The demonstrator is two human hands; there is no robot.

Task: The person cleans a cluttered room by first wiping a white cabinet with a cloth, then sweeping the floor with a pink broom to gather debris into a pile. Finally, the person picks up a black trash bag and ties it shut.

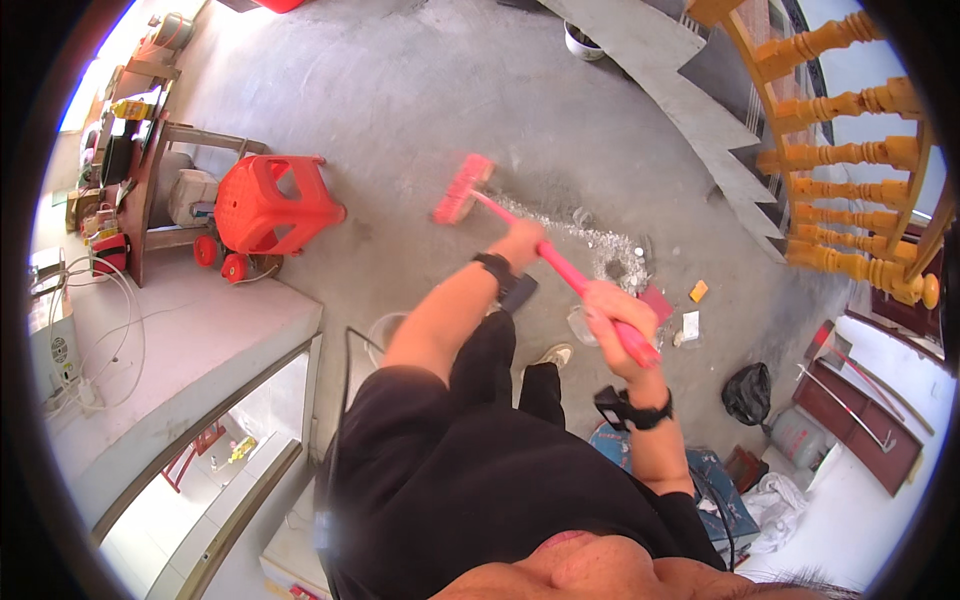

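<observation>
Both my hands grip the pink handle point(564, 268) of a broom. My left hand point(523, 244) is wrapped around it lower down, nearer the broom head. Close to the handle's top end, my right hand point(621, 321) closes on it. The pink broom head point(463, 189), slightly blurred, is at the floor ahead of me and to the left. A trail of whitish chips and dust point(619, 255) lies on the grey concrete floor to the right of the handle. A flat dark red piece point(657, 304) shows partly behind my right hand, with clear plastic point(581, 326) to its left.
A red plastic stool point(274, 204) lies tipped at the left by a wooden table point(154, 172). A yellow scrap point(698, 291), white paper point(691, 326) and a black plastic bag point(746, 394) are on the right. Stairs with wooden balusters point(847, 157) rise at the upper right.
</observation>
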